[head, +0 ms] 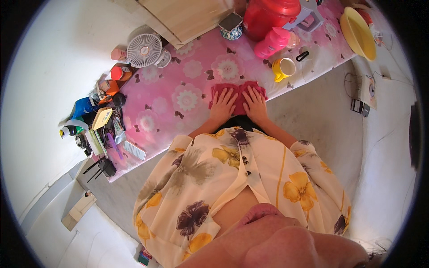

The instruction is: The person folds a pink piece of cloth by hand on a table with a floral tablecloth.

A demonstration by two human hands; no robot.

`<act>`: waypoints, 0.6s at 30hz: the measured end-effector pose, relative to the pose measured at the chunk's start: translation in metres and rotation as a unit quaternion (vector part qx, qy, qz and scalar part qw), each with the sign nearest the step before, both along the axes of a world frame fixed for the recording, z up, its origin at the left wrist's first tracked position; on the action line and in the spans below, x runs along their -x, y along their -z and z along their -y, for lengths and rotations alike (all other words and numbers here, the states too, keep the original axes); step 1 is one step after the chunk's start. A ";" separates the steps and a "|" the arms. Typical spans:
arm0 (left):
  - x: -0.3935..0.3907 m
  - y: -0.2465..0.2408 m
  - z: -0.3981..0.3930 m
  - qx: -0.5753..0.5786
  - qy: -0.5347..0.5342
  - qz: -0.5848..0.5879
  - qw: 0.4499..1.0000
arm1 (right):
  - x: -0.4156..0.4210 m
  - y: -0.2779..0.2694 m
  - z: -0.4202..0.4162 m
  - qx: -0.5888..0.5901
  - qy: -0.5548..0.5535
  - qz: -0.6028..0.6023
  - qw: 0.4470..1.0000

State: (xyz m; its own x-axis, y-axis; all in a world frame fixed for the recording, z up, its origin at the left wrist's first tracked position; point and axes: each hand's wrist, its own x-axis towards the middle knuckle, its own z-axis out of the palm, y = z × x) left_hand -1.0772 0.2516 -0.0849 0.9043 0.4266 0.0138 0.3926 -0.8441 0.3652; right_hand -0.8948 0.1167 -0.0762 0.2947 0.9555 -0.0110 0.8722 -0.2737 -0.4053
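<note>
A dark pink-red cloth (239,100) lies spread near the front edge of a table with a pink flower-print cover (161,87). My left hand (222,104) rests flat on the cloth's left part, palm down, fingers a little apart. On its right part, my right hand (255,104) also lies palm down with the fingers spread. Neither hand's fingers curl around the fabric, and the palms hide some of it. Beyond my right hand stands a yellow mug (284,68) with a pale inside.
Behind the mug are a pink pump bottle (273,43), a red jug (271,16) and a black clip-like object (302,56). A yellow basin (358,33) leans far right. A white fan (144,50) stands back left, beside clutter along the wall. A black router-like box (106,166) sits at the left corner.
</note>
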 end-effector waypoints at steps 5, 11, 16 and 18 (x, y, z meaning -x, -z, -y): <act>0.040 -0.004 -0.014 0.045 0.018 0.005 0.999 | 0.029 0.007 -0.003 -0.007 -0.012 0.008 1.000; 0.019 0.003 -0.113 -0.015 -0.079 0.057 0.995 | 0.023 0.019 -0.127 -0.070 0.053 0.070 0.994; 0.067 0.015 -0.102 -0.032 -0.053 0.045 0.997 | 0.084 0.023 -0.106 -0.044 0.024 0.057 0.997; 0.098 0.011 -0.073 -0.025 -0.011 0.044 0.999 | 0.109 0.016 -0.062 -0.008 -0.002 0.037 0.999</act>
